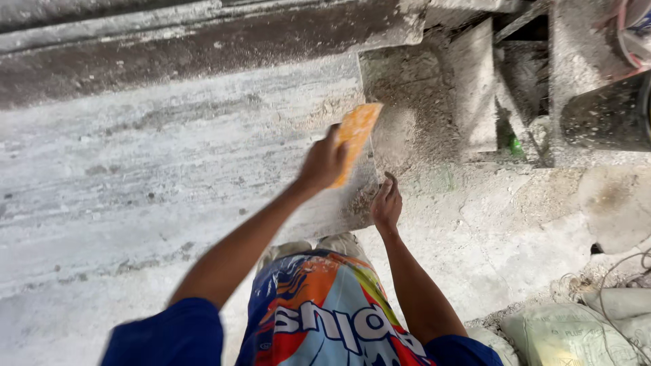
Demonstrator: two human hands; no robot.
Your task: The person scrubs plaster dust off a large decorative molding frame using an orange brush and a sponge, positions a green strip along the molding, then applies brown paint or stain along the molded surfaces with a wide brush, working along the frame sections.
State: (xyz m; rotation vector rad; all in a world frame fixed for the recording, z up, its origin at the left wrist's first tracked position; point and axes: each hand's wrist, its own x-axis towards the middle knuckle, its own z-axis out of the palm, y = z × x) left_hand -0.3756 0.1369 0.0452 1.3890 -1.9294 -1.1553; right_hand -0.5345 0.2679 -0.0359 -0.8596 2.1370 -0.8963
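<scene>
Sacks [566,332] right of slab [169,183] (on floor)

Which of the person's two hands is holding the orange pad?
The left hand: it grips the orange pad against the dusty slab. The right hand is empty, fingers resting at the slab's edge.

- Pale green-grey sack [566,333], bulging, lying on the dusty floor at the bottom right, with faint dark print on its side.
- Second sack [624,305], greyer, lying just beside and behind it, thin wires draped over it.
</scene>
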